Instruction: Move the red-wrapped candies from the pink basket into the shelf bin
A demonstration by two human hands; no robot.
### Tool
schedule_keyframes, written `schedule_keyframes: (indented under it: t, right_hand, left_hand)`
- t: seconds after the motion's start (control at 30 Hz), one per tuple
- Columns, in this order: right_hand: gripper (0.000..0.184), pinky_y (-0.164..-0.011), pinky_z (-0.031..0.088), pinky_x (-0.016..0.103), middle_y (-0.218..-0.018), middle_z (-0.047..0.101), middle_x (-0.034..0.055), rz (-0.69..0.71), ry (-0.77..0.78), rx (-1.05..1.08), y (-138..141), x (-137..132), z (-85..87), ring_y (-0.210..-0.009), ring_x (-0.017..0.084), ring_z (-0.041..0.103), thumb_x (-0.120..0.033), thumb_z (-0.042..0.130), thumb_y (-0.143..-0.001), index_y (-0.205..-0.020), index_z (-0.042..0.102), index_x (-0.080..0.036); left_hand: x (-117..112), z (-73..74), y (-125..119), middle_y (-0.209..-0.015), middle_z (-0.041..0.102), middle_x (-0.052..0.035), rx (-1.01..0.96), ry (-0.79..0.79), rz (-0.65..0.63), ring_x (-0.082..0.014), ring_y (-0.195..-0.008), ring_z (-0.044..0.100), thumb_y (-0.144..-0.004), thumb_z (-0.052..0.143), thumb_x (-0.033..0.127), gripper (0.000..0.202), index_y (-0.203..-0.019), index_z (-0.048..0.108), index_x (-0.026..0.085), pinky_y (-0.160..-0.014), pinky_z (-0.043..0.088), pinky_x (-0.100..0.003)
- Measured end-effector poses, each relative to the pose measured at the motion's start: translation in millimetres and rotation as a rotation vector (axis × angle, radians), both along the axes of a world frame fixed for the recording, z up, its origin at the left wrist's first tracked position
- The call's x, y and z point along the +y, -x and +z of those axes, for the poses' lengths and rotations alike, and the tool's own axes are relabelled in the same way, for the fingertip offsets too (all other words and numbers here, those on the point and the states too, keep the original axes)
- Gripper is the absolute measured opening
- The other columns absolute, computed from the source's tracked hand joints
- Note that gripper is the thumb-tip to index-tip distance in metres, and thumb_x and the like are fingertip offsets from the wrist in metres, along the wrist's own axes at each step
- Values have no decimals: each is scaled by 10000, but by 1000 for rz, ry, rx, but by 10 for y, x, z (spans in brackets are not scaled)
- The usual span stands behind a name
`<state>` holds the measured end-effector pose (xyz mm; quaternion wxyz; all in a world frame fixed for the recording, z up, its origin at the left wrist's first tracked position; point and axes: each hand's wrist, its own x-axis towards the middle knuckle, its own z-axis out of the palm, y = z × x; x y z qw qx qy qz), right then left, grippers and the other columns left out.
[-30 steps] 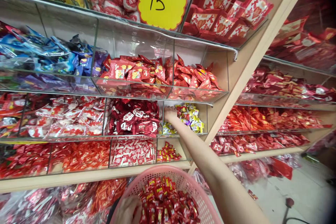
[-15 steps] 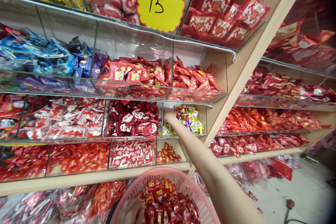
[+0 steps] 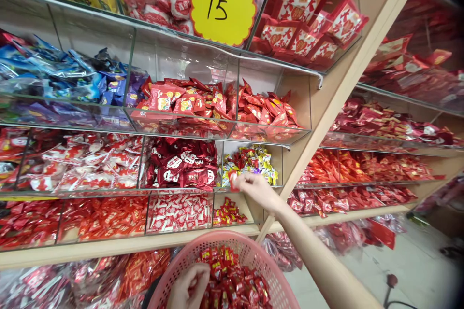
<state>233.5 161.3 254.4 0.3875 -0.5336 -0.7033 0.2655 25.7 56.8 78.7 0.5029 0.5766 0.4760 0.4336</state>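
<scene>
Watched from my remote post; took the round pink perforated plastic basket as landmark. Inside it lay a broad heap of small shiny red wrapped candies with yellow marks; I judged that part of the work done.

Above the basket, the right hand had its thumb and fingertips pressed together, pinching a small red-and-white wrapped piece. That piece was outside the basket, well above its rim, so I logged its handling as unfinished. Farther above the basket, past the hand, sat a mound of yellow-and-white wrapped candies, with some red showing among them.

The left hand was within the basket's left side, over the heap, fingers curled toward the thumb; I could not tell whether it gripped anything. Just above the basket's rim, on the lowest shelf, lay a small pile of red-and-yellow wrapped candies. How much remained, I could not tell.
</scene>
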Motion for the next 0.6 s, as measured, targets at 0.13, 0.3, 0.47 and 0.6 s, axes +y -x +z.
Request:
schedule_keyframes:
  t: [0.13,0.3,0.47,0.6]
  right_hand:
    - [150,-675,417,245,-718,618,3,262,166,74,136,-655,-349,-710,124,549,-283,595,-738,-659,654,-171]
    - [112,-594,372,213,-741,586,-20,256,212,-139,317,-970,-717,-679,105,529,-275,608,-754,-692,652,-193]
    - [191,-646,387,246,-808,641,26,110,57,-391,94,-637,-443,-754,150,573,-361,574,-793,-777,658,-190]
    - [232,-683,402,279,-877,647,91,-385,-146,-697,-218,-26,45,-797,185,593,-337,450,-869,-866,600,-160]
  left_hand:
    - [-33,396,-229,-1066,673,-99,-602,458,-34,-269,-1023,608,-656,663,561,515,-1028,628,208,-879,480,-369]
    - [-88,502,-379,-963,705,-94,-892,685,-29,-248,-921,662,-644,761,334,380,-942,596,165,-805,520,-339]
    - [-117,426,-322,-867,726,-105,-765,746,113,-245,-814,696,-674,746,236,434,-1041,533,149,-591,538,-259]
    - [-133,408,-337,-867,729,-126,-726,756,70,-244,-793,700,-680,741,281,486,-1085,528,119,-574,538,-251]
